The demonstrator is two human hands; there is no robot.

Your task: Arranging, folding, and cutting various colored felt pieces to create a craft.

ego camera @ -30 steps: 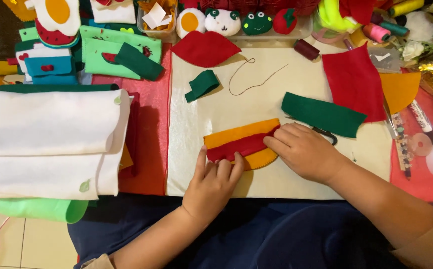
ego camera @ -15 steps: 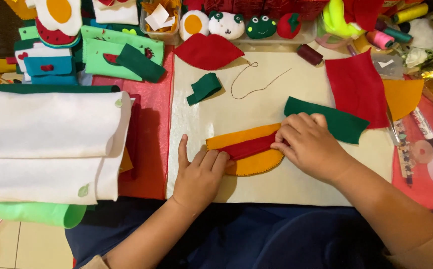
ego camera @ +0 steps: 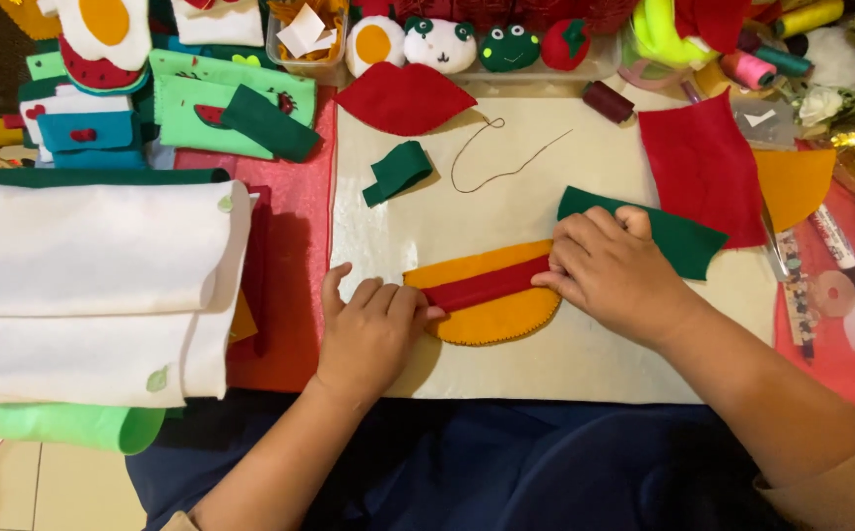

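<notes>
Head view: orange half-round felt piece with red strip [ego camera: 487,295] lies between both hands. Left hand [ego camera: 373,329] pressed flat on its left end, fingers together; right hand [ego camera: 610,270] curled, pinning its right end.

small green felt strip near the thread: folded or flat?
Folded. The green felt strip is doubled over, one layer overlapping the other at an angle, lying on the cream mat left of the dark thread.

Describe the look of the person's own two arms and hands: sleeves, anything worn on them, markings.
Both forearms are bare down to the hands. The left hand shows no ring, watch or glove, and neither does the right hand. A tan sleeve edge shows at the left elbow, and a tan sleeve covers the right upper arm. No markings are visible.
</notes>
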